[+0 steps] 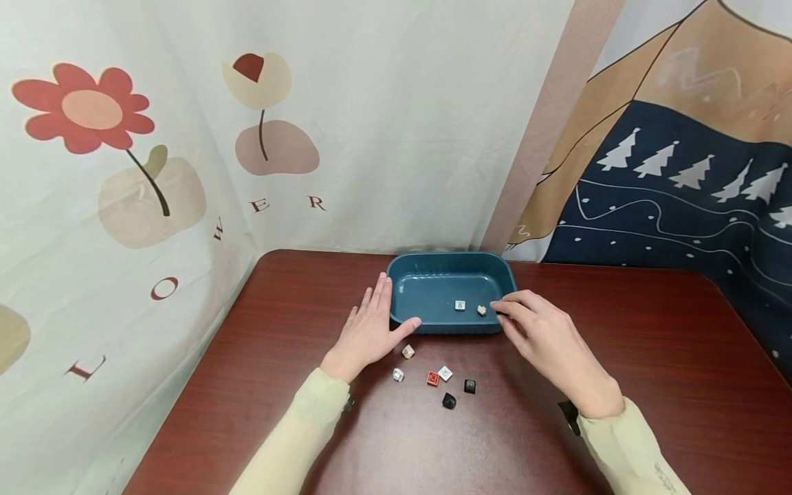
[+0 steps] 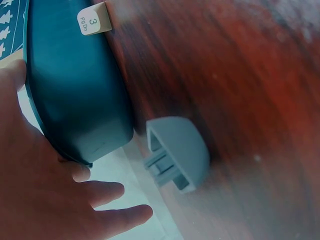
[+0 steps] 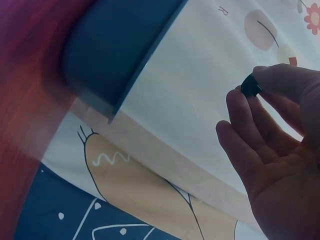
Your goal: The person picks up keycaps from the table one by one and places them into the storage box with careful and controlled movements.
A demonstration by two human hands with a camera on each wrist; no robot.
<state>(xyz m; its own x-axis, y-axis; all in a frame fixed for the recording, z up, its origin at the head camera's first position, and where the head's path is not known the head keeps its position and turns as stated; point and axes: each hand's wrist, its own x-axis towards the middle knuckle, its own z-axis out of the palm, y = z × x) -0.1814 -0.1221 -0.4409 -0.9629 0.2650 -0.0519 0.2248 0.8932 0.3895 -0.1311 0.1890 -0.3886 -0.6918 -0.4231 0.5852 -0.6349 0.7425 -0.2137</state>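
The right hand (image 1: 553, 340) partly hides a dark, curved keycap (image 3: 251, 86); the head view's bottom crops both pale-green fabric sleeves (image 1: 297, 430).

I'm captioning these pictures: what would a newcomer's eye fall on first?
Probably the teal tray near the far edge of the table, the left hand at its left end and the right hand pinching a dark keycap at its right. In front, a red keycap stands out among white ones and black ones. Behind, at left, a red flower marks the curtain.
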